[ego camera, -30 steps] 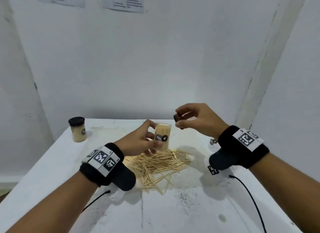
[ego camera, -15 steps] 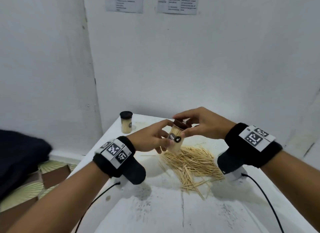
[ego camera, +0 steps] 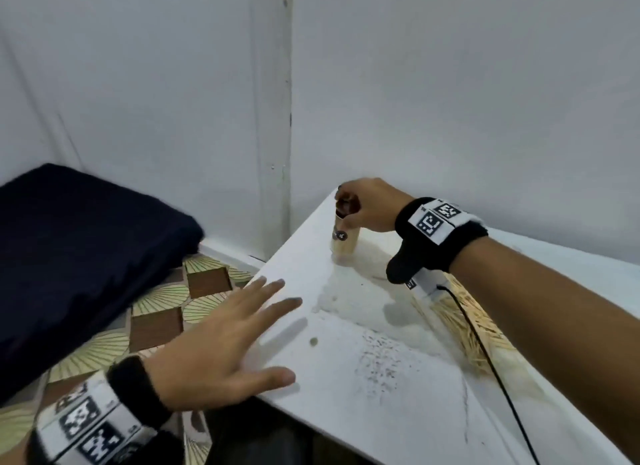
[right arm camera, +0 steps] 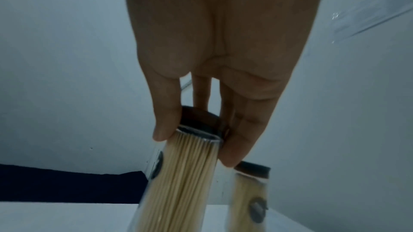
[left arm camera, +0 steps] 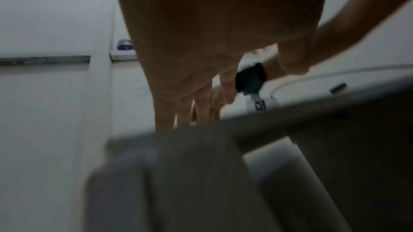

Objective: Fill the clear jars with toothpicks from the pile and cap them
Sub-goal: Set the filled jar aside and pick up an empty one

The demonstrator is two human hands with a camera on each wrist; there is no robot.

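Note:
A clear jar (ego camera: 344, 238) packed with toothpicks stands at the far left corner of the white table (ego camera: 381, 378), its dark cap (ego camera: 346, 206) on. My right hand (ego camera: 349, 201) pinches that cap from above. The right wrist view shows the thumb and fingers (right arm camera: 232, 147) round the cap (right arm camera: 198, 121) of this jar (right arm camera: 178, 174). A second capped, filled jar (right arm camera: 250, 200) stands close beside it. My left hand (ego camera: 270, 333) hovers flat with spread fingers over the table's left edge and holds nothing. The toothpick pile (ego camera: 467, 322) lies partly hidden under my right forearm.
A dark navy cushion (ego camera: 69, 257) lies on the patterned floor (ego camera: 156, 312) left of the table. White walls meet in a corner just behind the jars. A black cable (ego camera: 485, 354) runs from my right wrist across the table.
The cap went onto the jar. My left hand let go of the jar and drew back to the table's left edge. My right hand carried the capped jar to the far left corner.

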